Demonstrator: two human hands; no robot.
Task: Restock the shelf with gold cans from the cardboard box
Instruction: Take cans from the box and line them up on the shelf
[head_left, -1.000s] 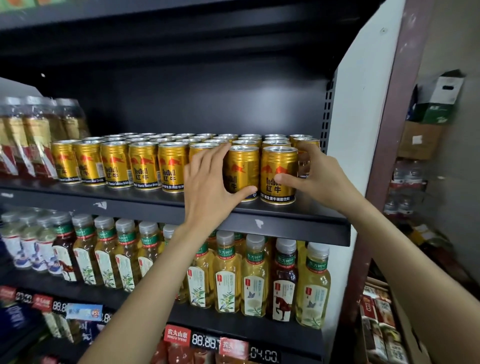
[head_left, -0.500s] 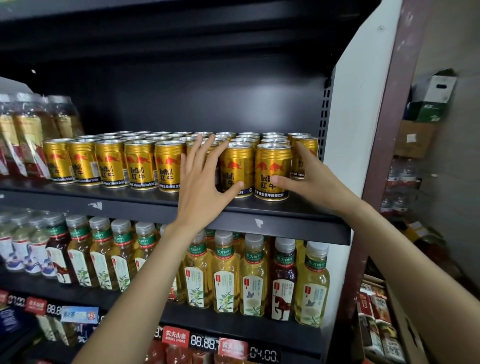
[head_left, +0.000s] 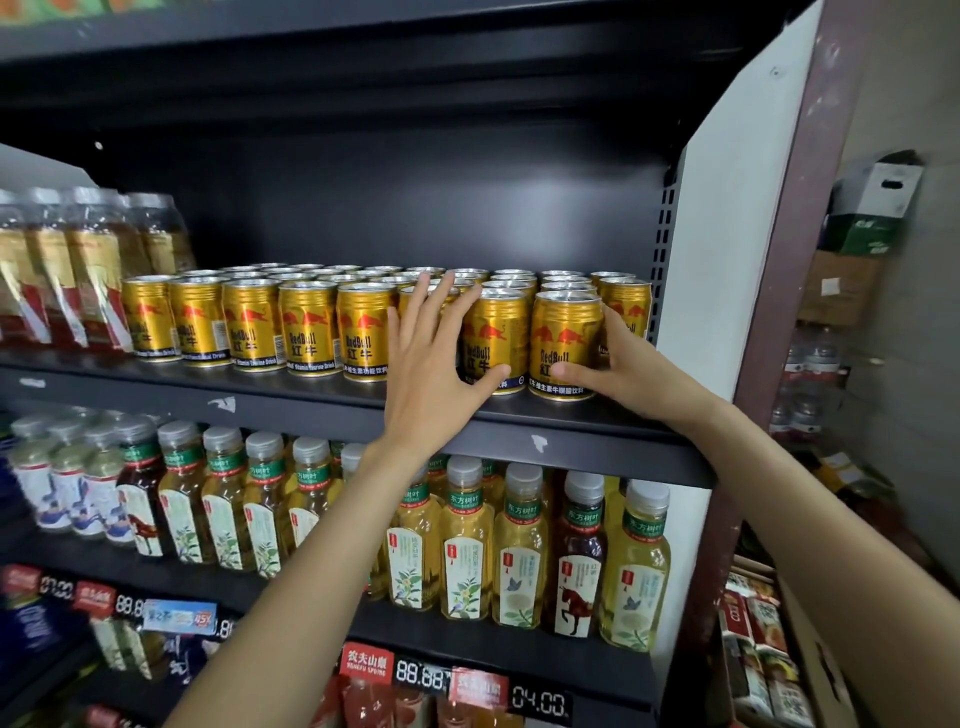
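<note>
Gold cans (head_left: 363, 332) pack the shelf (head_left: 311, 410) in rows, front rank along its front edge, right up to the right end. The left hand (head_left: 431, 364) lies flat, fingers spread over two front cans, thumb against one, likely nudging them square. The right hand (head_left: 618, 364) cups the front can (head_left: 563, 345) near the right end, thumb across its label, probably seating it. Half a second back both hands sat much the same; little has shifted. No cardboard box is clearly identifiable.
</note>
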